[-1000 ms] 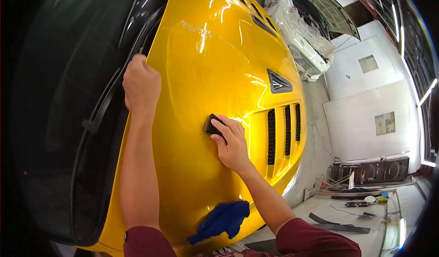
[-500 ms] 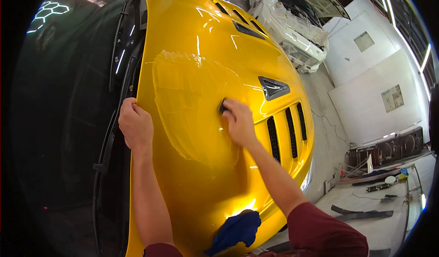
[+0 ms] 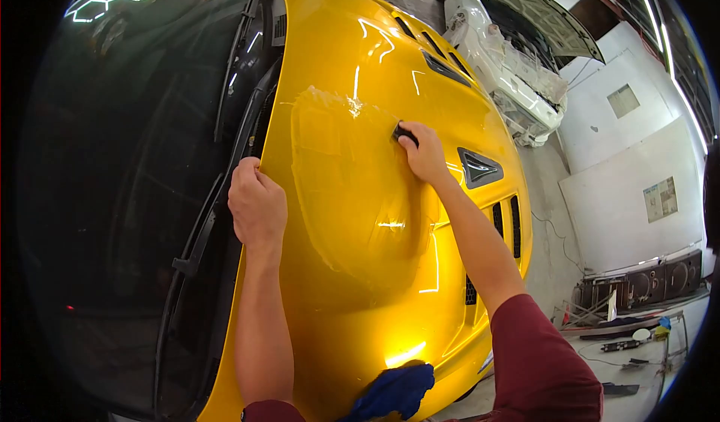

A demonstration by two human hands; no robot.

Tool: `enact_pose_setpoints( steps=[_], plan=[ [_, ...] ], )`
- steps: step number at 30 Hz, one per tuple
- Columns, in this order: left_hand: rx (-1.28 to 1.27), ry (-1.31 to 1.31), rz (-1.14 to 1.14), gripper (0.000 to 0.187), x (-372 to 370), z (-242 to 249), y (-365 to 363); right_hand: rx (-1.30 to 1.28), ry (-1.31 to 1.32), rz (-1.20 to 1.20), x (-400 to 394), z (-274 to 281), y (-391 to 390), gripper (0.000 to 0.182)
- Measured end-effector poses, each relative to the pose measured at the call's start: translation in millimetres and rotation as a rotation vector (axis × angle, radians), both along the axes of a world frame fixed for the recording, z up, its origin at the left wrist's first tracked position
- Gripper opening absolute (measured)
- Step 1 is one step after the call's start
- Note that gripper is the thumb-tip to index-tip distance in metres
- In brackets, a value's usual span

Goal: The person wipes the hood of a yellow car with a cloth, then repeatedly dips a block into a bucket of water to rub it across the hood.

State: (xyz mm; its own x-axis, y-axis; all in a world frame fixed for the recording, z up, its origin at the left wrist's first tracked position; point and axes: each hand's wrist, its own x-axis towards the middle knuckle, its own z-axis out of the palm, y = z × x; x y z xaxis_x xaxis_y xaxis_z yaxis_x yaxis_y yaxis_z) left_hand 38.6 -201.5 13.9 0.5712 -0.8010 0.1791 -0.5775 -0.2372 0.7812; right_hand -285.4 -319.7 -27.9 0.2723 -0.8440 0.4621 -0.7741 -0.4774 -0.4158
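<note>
My right hand is closed on a small black block, mostly covered by the fingers, and presses it to the glossy yellow car hood. Left of it spreads a patch of streaky, translucent film with a ragged outline. My left hand is closed at the hood's rear edge, beside the windshield; its fingertips are partly hidden, but they appear to grip that edge. Lower down, a crumpled dark blue cloth lies on the hood.
Black wipers run along the dark windshield. The hood carries a black-framed scoop and slotted vents. Beyond stands a white car with its hood raised. Loose parts lie near a speaker cabinet at the right.
My right hand has moved the black block up the hood, toward the film's upper right side. My left hand stays at the hood's edge. The whole view has shifted.
</note>
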Motion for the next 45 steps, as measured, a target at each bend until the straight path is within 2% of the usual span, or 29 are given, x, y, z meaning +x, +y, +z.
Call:
enact_pose_setpoints(
  steps=[2, 5, 8, 11, 14, 18, 21, 24, 26, 27, 31, 32, 34, 37, 39, 40, 42, 43, 45],
  plan=[
    [0.004, 0.0, -0.004, 0.021, 0.7, 0.5, 1.1, 0.006, 0.012, -0.006, 2.8, 1.5, -4.1, 0.031],
    [-0.029, -0.011, 0.006, 0.021, -1.1, -6.1, 1.6, 0.006, 0.071, 0.049, 0.5, 5.4, 70.3, 0.031],
    [-0.057, -0.037, 0.021, 0.02, -1.4, -7.0, 0.1, 0.021, 0.074, 0.14, -9.9, 3.5, 49.4, 0.032],
    [-0.053, -0.028, 0.019, 0.019, -1.5, -5.5, 1.2, 0.003, 0.044, 0.097, 14.3, 9.1, -26.5, 0.031],
    [-0.034, -0.026, 0.007, 0.019, -1.4, -5.0, 2.6, -0.044, 0.042, 0.051, 30.4, 0.3, -19.5, 0.03],
    [-0.028, -0.011, 0.014, 0.019, -2.2, -5.3, 2.3, 0.047, 0.071, 0.17, 39.4, 16.6, 116.5, 0.033],
    [-0.04, -0.018, 0.011, 0.019, 0.3, -5.2, 1.6, 0.009, 0.094, 0.226, 28.1, 7.8, 89.7, 0.034],
    [-0.027, -0.055, 0.006, 0.019, -0.1, -5.9, 1.7, -0.005, 0.066, 0.168, 52.2, 13.9, -10.3, 0.032],
    [-0.002, -0.052, 0.003, 0.019, -0.1, -7.6, 6.5, -0.012, 0.039, 0.164, 59.4, 7.3, -34.0, 0.031],
    [0.006, -0.032, 0.003, 0.02, 0.3, -7.7, 5.6, -0.023, 0.025, 0.154, 61.8, 7.2, -39.6, 0.031],
    [0.024, -0.005, -0.005, 0.021, 0.7, -4.1, 3.8, 0.028, 0.119, 0.284, 42.9, 16.7, 74.1, 0.032],
    [0.038, -0.001, -0.012, 0.021, 0.0, -4.0, 5.7, 0.04, 0.126, 0.293, 40.0, 16.0, 74.4, 0.032],
    [0.04, 0.0, -0.001, 0.021, 0.5, -0.4, 4.6, 0.037, 0.139, 0.334, 30.6, 17.2, 55.5, 0.033],
    [0.003, -0.026, 0.011, 0.021, 0.2, -4.4, 4.5, -0.005, 0.094, 0.23, 56.3, 8.1, -37.5, 0.032],
    [0.028, -0.012, 0.001, 0.02, 1.5, -3.8, 8.5, -0.005, 0.067, 0.21, 72.5, 4.8, -47.5, 0.032],
    [0.03, -0.008, -0.006, 0.02, 1.9, -2.8, 9.1, -0.008, 0.052, 0.184, 82.0, 7.3, -43.6, 0.032],
    [0.027, -0.004, -0.023, 0.02, 1.7, 0.2, 5.4, 0.109, 0.016, 0.242, 78.2, 11.9, 22.4, 0.034],
    [0.031, -0.003, -0.026, 0.02, 1.8, -0.3, 5.5, -0.02, 0.103, 0.345, 68.7, 10.0, 55.3, 0.037],
    [0.024, -0.001, -0.02, 0.02, 4.1, -2.6, 5.3, 0.078, 0.157, 0.398, 55.4, 22.0, 116.8, 0.042]
  ],
)
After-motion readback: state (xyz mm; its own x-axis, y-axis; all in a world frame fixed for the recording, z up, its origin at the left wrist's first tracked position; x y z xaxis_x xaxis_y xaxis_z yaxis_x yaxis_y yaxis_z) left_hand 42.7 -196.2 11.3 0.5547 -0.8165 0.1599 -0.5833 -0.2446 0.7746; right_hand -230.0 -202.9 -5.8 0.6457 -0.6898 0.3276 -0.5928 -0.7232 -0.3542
